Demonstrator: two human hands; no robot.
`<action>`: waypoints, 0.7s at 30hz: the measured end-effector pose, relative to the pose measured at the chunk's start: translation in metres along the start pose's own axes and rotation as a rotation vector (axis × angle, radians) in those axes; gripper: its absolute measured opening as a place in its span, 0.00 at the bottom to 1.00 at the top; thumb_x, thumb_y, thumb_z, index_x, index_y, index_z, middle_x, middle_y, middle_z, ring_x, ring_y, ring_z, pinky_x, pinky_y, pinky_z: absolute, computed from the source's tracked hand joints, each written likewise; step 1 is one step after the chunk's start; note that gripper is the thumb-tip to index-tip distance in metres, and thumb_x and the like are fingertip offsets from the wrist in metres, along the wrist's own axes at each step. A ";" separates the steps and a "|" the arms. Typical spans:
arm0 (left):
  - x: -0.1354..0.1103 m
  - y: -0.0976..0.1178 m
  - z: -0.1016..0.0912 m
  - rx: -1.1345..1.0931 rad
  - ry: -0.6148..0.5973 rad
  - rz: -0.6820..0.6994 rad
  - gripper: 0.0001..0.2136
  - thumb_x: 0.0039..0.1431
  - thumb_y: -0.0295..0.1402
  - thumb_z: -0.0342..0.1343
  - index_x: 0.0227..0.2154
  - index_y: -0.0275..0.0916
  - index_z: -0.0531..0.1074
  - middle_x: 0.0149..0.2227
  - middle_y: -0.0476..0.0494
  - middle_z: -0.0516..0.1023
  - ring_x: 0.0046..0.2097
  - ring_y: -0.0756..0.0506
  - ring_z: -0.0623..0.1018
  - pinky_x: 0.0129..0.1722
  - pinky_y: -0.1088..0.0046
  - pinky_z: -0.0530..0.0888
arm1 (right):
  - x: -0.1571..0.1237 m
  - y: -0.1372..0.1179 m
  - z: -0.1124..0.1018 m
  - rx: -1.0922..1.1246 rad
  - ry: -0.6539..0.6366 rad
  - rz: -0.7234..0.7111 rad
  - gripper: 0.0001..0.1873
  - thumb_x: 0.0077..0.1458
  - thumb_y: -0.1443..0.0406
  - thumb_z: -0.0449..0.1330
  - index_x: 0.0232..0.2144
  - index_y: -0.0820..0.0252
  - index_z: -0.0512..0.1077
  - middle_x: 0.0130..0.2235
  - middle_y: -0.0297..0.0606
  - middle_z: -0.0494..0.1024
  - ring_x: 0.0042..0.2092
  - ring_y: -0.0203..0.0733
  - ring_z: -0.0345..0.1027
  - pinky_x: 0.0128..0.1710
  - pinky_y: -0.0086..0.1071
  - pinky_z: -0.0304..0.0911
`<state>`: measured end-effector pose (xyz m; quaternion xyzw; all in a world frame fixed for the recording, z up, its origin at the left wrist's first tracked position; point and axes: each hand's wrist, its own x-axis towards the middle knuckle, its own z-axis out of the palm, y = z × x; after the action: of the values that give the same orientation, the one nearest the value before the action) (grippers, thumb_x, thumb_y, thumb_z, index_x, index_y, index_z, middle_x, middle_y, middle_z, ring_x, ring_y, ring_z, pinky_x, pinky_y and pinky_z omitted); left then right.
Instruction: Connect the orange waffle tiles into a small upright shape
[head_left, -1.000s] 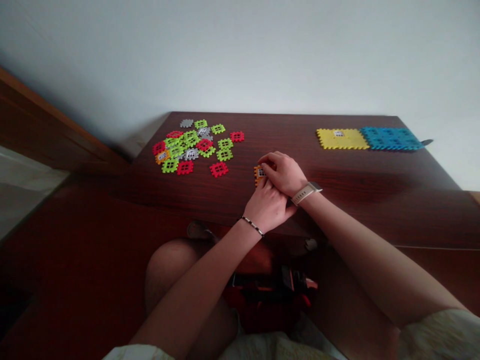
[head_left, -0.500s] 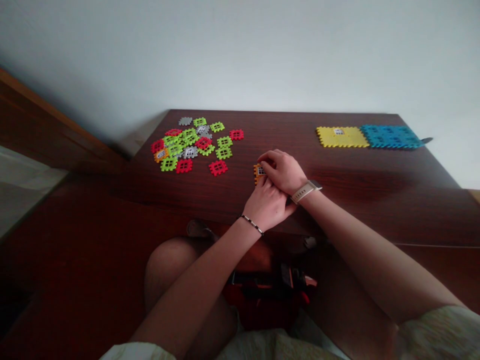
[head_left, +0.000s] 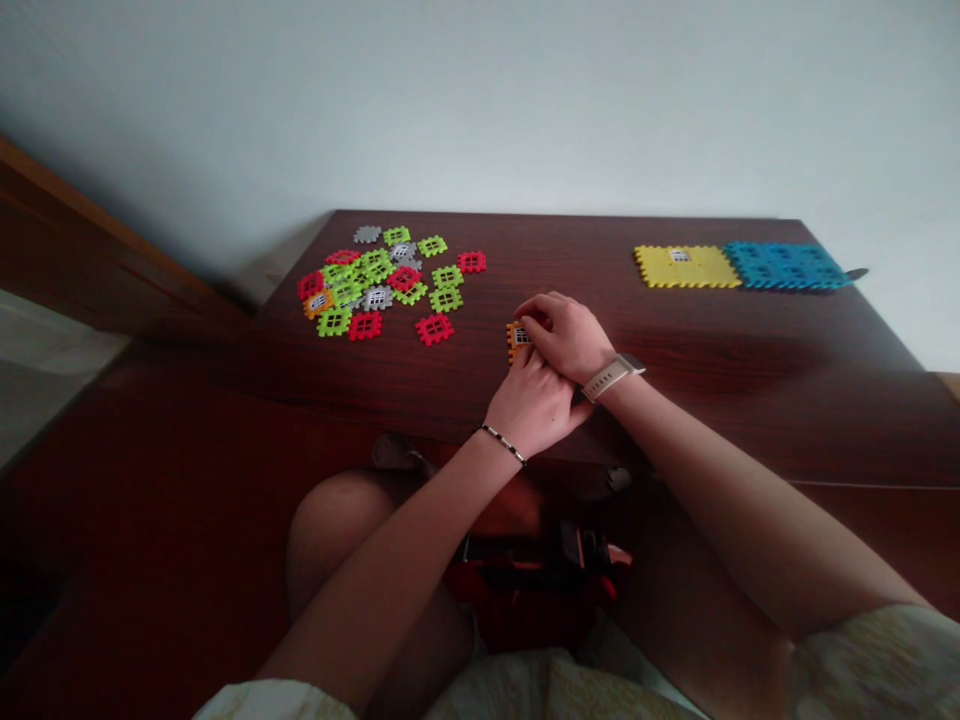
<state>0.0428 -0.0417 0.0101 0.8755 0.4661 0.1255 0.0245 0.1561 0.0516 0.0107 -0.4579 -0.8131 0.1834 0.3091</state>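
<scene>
Left hand (head_left: 534,408) and right hand (head_left: 564,338) closed together around an orange interlocking plastic tile (head_left: 516,341), held at the middle of the counter (head_left: 720,420). Too loose a grip could let it skid toward the loose tile pile (head_left: 375,285), far left, or the yellow panel (head_left: 686,267) and blue panel (head_left: 786,266), far right. Grip unchanged from the earlier frame; only the view has shifted slightly.

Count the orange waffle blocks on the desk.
2. One orange block lies at the left edge of the loose pile; the other sits between the left hand and right hand. More could be hidden under the pile.
</scene>
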 end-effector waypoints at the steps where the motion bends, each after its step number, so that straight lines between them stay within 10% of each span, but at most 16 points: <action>1: 0.000 0.000 0.000 0.000 -0.003 -0.001 0.26 0.74 0.45 0.56 0.61 0.26 0.75 0.62 0.25 0.78 0.67 0.30 0.72 0.70 0.50 0.63 | 0.000 0.000 0.000 -0.002 0.002 -0.001 0.11 0.65 0.63 0.57 0.42 0.56 0.80 0.44 0.43 0.82 0.45 0.50 0.74 0.51 0.44 0.67; 21: 0.000 0.001 -0.003 0.006 -0.018 0.002 0.26 0.75 0.46 0.54 0.60 0.27 0.76 0.60 0.26 0.79 0.67 0.28 0.72 0.70 0.48 0.63 | -0.002 -0.005 -0.001 -0.002 0.002 0.011 0.12 0.65 0.63 0.56 0.42 0.56 0.80 0.44 0.42 0.82 0.46 0.49 0.74 0.52 0.43 0.67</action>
<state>0.0429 -0.0426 0.0133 0.8771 0.4653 0.1162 0.0261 0.1544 0.0475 0.0142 -0.4626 -0.8106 0.1839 0.3085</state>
